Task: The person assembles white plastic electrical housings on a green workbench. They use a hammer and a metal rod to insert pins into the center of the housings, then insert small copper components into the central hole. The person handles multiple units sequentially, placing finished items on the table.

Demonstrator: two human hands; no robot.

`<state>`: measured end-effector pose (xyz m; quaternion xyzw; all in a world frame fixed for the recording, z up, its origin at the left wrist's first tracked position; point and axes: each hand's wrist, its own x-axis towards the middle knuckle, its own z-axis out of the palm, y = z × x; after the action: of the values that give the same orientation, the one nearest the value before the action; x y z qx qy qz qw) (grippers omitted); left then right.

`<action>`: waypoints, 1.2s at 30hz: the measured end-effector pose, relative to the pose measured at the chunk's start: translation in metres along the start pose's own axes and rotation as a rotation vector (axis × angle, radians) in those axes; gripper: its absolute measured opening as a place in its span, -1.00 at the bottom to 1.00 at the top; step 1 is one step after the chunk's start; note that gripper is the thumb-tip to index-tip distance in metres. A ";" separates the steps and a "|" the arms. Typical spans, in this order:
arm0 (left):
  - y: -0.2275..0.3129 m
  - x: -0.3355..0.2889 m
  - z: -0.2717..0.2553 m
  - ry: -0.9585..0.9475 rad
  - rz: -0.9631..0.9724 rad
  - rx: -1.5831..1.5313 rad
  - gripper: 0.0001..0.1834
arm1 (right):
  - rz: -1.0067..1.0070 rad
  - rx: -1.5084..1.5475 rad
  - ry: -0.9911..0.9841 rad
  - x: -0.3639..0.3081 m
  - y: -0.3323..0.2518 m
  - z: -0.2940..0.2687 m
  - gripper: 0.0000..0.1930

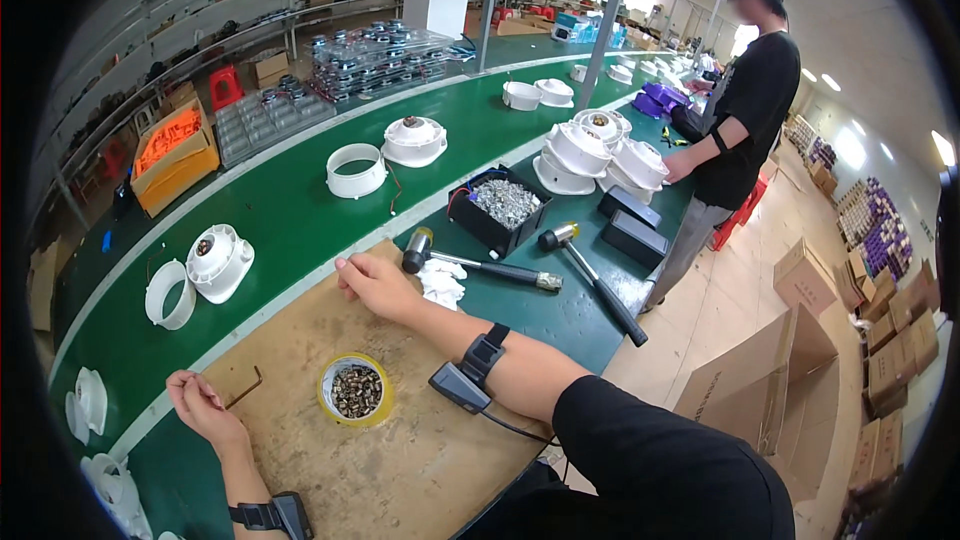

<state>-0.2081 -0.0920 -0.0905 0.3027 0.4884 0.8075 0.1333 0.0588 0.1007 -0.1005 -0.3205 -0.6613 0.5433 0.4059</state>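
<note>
My left hand (207,410) rests at the left edge of the brown board (420,460), fingers loosely bent and apart, with nothing visible in them. Just right of it lies a small L-shaped hex key (245,387). My right hand (378,287) is over the board's far edge, its fingers half curled and holding nothing I can see. Between my forearms stands a round yellow-rimmed container (387,402) of small metal fasteners. Beside my right hand are a crumpled white glove or cloth (441,283) and a mallet (485,265) with a dark handle.
A second mallet (592,280), a black bin (490,230) of silvery parts and dark boxes (635,237) lie to the right. White round housings (220,262) and rings (356,171) sit along the green conveyor (290,230). A person (745,90) works beyond stacked housings (580,145).
</note>
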 end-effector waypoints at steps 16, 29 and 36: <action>-0.014 -0.008 -0.009 -0.126 0.073 0.298 -0.95 | 0.013 0.002 -0.011 0.002 0.004 0.002 -0.55; -0.003 -0.010 -0.001 -0.067 -0.043 0.187 -0.95 | 0.017 -0.048 0.021 0.001 0.004 0.002 -0.56; -0.001 -0.012 0.005 -0.045 -0.099 0.190 -0.95 | -0.028 -0.045 0.044 0.003 0.009 0.004 -0.55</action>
<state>-0.1958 -0.0946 -0.0940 0.3076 0.5741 0.7428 0.1550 0.0537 0.1039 -0.1094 -0.3321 -0.6688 0.5153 0.4205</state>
